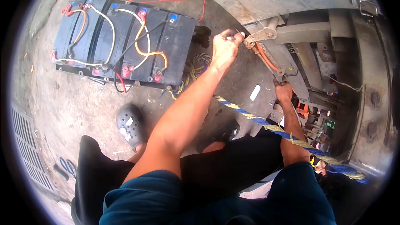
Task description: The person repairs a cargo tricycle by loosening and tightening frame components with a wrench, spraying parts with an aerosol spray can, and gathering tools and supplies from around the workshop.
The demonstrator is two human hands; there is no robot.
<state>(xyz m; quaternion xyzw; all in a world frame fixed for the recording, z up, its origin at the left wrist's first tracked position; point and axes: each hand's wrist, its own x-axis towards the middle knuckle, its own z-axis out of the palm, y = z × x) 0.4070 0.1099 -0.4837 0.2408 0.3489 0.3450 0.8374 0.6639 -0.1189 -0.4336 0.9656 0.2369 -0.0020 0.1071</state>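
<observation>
Left hand (225, 52): fingers pinched near bracket (263, 34), contents unclear | right hand (283, 93): fingers at lower end of linkage (267, 57), grip unclear | linkage: slants beside metal frame (377, 79), likely stiff, greasy; hold midway | batteries (180, 37): on floor (83, 112)

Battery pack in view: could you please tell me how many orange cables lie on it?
2. One orange cable curves over the left end of the battery pack; the other snakes from a red terminal right of the middle towards the right end.
</observation>
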